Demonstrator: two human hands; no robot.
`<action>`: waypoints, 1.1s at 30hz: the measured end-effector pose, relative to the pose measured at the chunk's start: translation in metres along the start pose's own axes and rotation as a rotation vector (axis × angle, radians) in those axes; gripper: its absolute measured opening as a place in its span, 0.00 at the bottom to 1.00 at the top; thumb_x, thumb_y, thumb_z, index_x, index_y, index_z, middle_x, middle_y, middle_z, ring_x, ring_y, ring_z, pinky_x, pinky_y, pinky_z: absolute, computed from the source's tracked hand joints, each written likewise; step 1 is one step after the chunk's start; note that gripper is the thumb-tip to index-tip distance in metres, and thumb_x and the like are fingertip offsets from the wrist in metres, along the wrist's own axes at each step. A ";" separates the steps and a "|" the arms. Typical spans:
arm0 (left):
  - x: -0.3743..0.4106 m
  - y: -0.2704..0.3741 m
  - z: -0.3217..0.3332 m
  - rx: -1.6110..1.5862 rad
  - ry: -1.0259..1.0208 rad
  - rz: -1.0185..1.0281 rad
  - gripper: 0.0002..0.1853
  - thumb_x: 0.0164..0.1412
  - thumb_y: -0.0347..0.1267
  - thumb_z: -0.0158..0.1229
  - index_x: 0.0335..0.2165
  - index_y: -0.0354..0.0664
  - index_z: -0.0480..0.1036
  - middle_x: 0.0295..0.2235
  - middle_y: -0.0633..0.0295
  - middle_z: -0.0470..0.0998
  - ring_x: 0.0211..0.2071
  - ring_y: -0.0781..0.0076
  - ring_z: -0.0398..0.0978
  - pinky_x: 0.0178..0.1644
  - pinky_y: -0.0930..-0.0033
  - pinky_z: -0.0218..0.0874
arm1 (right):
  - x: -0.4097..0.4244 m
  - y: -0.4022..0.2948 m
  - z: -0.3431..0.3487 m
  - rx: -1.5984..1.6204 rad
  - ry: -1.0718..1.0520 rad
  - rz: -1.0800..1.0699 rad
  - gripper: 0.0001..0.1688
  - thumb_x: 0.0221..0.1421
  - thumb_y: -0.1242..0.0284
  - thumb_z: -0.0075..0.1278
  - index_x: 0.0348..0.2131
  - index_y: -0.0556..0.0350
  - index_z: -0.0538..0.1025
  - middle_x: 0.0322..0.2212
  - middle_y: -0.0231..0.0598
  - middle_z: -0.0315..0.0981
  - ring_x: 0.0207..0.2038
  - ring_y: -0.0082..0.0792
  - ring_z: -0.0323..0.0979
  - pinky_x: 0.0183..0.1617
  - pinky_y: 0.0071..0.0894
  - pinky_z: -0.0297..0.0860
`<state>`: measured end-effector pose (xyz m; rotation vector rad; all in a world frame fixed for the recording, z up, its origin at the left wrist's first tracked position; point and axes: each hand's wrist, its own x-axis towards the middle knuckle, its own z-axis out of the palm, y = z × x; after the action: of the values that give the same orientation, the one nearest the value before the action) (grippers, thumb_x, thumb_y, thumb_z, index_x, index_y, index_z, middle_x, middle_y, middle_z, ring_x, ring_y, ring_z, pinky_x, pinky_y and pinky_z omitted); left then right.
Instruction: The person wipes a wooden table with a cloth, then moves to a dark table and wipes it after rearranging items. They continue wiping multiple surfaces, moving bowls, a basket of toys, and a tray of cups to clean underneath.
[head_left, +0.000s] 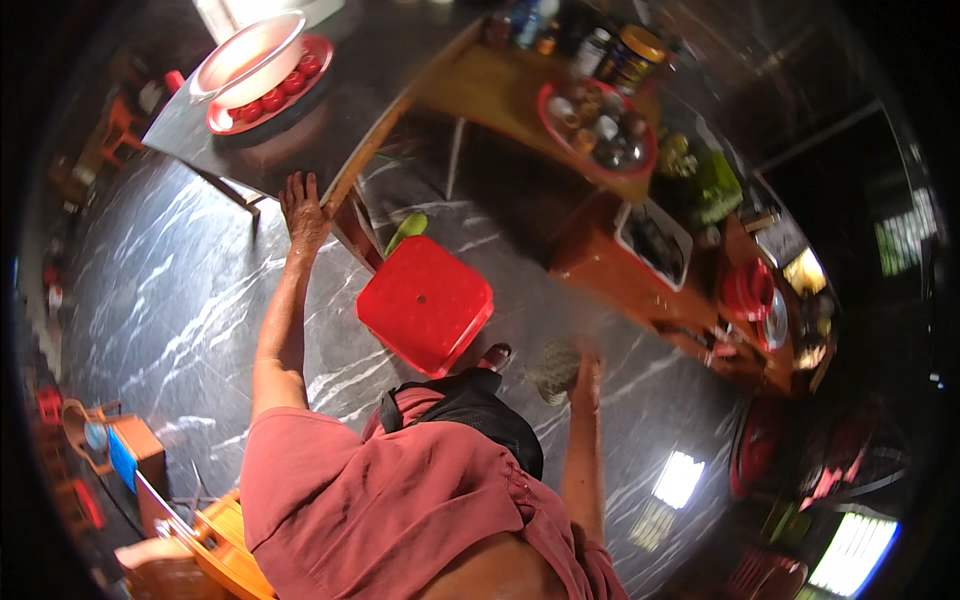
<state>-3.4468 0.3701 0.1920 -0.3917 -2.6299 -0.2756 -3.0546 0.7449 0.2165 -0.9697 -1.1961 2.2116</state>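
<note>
My left hand (304, 210) rests flat on the corner of a dark-topped table (300, 161) with a wooden edge, its fingers spread and holding nothing. Low at my right side, my right hand (586, 379) grips a blurred grey-green bundle (553, 369), perhaps a rag or scrubbing pad. Between my arms a red plastic stool (426, 304) stands on the floor, with a hole in its seat. Farther along the table, a pale basin (251, 64) sits on a red tray (326, 52) that holds several round red fruits (274, 99).
A green slipper-like object (409, 229) lies beyond the stool. To the right, a wooden counter (487, 82) bears a red-rimmed bowl (541, 112) of small items, plus jars (634, 56). An orange-brown cabinet (600, 262) adjoins it. A yellow wooden chair (225, 525) stands behind my left side.
</note>
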 end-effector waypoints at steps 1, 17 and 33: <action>0.001 0.003 -0.002 -0.024 0.005 -0.014 0.37 0.46 0.35 0.60 0.55 0.39 0.57 0.58 0.47 0.55 0.61 0.49 0.48 0.63 0.47 0.35 | 0.021 -0.013 0.006 -0.051 -0.050 0.003 0.08 0.51 0.71 0.50 0.29 0.57 0.73 0.31 0.30 0.70 0.33 0.25 0.68 0.34 0.24 0.65; 0.016 0.018 -0.003 0.196 -0.135 -0.217 0.35 0.48 0.34 0.59 0.55 0.41 0.59 0.60 0.50 0.54 0.62 0.54 0.49 0.62 0.46 0.39 | 0.365 -0.157 -0.054 -0.358 -0.101 0.009 0.16 0.52 0.62 0.50 0.33 0.56 0.76 0.29 0.33 0.71 0.34 0.28 0.69 0.39 0.31 0.67; 0.241 0.426 0.227 -0.766 -0.447 -0.514 0.19 0.55 0.35 0.48 0.42 0.33 0.68 0.35 0.38 0.75 0.39 0.41 0.73 0.42 0.50 0.64 | 0.654 -0.207 -0.039 -0.727 -0.215 0.316 0.11 0.46 0.69 0.51 0.32 0.54 0.75 0.33 0.36 0.70 0.35 0.32 0.65 0.39 0.35 0.61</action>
<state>-3.6101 0.8838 0.1611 0.0148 -2.9205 -1.5377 -3.4435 1.3061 0.1355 -1.2761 -2.1624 2.1715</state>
